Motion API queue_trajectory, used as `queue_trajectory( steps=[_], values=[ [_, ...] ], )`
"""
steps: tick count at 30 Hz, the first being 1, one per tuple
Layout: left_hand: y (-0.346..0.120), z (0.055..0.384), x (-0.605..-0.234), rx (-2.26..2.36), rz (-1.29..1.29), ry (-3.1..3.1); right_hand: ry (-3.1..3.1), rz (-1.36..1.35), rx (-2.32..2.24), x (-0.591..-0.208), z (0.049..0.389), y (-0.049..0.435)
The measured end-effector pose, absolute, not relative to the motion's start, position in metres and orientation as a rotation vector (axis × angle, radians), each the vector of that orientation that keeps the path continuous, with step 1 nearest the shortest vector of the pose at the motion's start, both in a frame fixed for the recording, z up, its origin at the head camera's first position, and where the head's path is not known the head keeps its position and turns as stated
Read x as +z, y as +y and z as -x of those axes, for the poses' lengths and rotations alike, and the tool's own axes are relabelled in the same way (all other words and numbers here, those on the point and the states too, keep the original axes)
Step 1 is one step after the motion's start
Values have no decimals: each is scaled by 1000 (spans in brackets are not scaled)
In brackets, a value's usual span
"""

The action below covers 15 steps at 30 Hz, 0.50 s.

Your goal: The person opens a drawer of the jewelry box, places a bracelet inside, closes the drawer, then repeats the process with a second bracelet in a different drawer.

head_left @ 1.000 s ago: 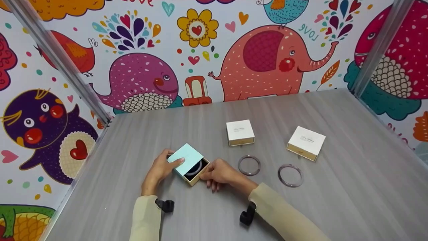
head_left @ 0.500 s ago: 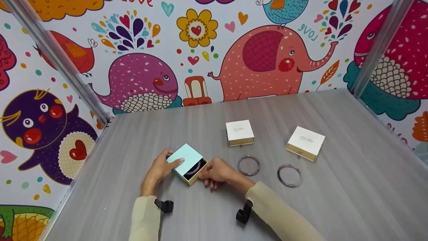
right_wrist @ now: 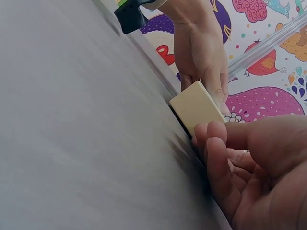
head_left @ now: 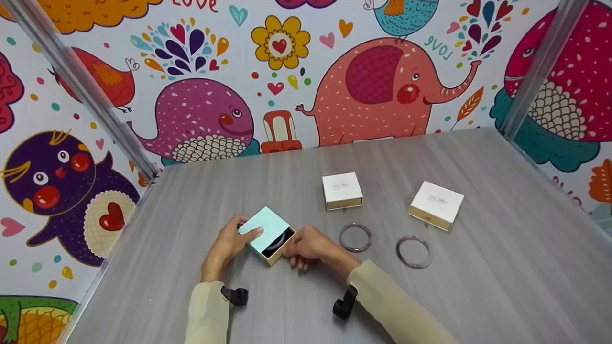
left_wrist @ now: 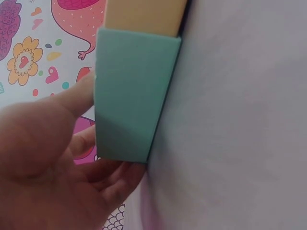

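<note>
A box with a light-blue sleeve (head_left: 264,228) and a gold drawer (head_left: 268,258) lies on the table, its drawer partly out. Inside, a bangle (head_left: 277,242) shows against the black lining. My left hand (head_left: 225,247) grips the sleeve, thumb on top and the other fingers behind; in the left wrist view the sleeve (left_wrist: 132,96) sits between them. With curled thumb and fingers, my right hand (head_left: 313,246) holds the drawer's front end. The right wrist view shows these fingertips (right_wrist: 217,130) at the box's lower edge; any pull tab is hidden.
To the right, two grey-purple bangles lie flat, the nearer-left bangle (head_left: 355,251) and the farther-right bangle (head_left: 415,265). Behind them stand two shut white boxes, a left white box (head_left: 342,187) and a right white box (head_left: 437,198). A printed wall (head_left: 282,86) closes off the grey table's back.
The drawer has slid slightly farther into the sleeve, with my right hand moving a little left along with it. My left hand keeps its grip, and the other things stay put.
</note>
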<state>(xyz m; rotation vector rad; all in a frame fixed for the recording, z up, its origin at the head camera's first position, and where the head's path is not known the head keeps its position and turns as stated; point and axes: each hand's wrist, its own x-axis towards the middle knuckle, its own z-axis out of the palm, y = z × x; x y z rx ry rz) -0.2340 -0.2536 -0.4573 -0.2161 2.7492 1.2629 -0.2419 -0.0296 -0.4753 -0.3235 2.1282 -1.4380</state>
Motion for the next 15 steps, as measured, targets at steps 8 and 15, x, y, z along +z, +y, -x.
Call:
queue_trajectory(
  steps=[8,15],
  values=[
    [-253,235,-457,1248,229,2753,2135,332,-1443,-476,241,-30],
    [-253,235,-458,1248,228,2753,2100,296,-1453,-475,242,-33]
  ],
)
